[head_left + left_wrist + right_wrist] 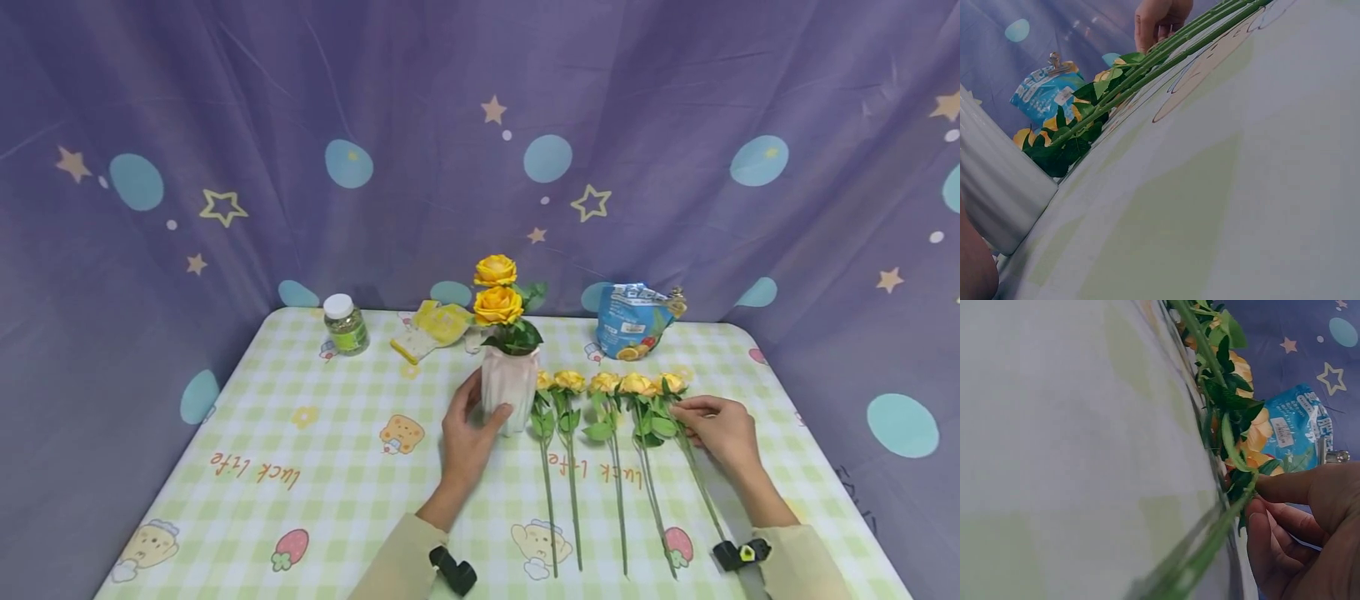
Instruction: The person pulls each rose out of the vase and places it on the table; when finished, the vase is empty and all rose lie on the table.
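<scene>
My left hand [467,433] holds a pale, ribbed vase [512,383], thumb across its front and fingers round its left side. Two yellow roses [498,306] with dark green leaves stand upright in it. To the right, several more yellow roses [604,382] lie side by side, stems toward me. At the end of this row, my right hand [722,433] pinches the stem of the rightmost rose [671,383] just below its bloom. The right wrist view shows thumb and fingertip meeting at that green stem [1210,540]. Only part of the vase [997,187] appears in the left wrist view.
At the back left stand a white-lidded jar [347,327] and a yellow and white cloth item [431,327], possibly gloves. A blue pouch [630,321] with a metal clip stands at the back right. A checked cloth [337,517] covers the table; a purple curtain [420,208] hangs behind.
</scene>
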`<state>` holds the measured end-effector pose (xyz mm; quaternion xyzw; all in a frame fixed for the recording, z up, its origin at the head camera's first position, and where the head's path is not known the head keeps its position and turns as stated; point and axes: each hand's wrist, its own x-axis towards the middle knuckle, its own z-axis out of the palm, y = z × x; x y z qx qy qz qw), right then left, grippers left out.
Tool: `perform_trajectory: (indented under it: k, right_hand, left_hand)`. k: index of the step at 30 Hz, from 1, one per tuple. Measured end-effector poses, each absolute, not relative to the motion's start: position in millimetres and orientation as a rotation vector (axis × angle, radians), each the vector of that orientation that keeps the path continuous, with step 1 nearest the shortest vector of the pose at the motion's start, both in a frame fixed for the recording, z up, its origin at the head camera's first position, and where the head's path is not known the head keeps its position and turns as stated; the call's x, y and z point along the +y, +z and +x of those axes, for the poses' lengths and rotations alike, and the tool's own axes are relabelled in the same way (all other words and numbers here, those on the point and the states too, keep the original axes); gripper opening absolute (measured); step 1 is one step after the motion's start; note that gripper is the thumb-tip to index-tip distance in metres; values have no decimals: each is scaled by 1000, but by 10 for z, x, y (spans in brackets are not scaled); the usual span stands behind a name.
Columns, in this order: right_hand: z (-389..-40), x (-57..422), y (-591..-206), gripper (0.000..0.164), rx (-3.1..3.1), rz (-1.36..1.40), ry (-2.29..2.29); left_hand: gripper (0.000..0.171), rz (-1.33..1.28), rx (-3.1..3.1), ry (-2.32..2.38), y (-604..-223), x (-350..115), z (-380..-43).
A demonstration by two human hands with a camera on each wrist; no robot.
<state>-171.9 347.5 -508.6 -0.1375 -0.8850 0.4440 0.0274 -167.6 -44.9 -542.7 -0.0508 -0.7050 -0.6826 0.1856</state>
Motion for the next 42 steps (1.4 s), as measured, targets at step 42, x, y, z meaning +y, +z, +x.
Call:
perform_trajectory:
  k: [42]
  right_hand:
    - [-1302, 2450, -4187, 10, -2137, 111, 1558]
  left_hand:
    - [70, -138, -1987, -1925, -5426, -447, -1675]
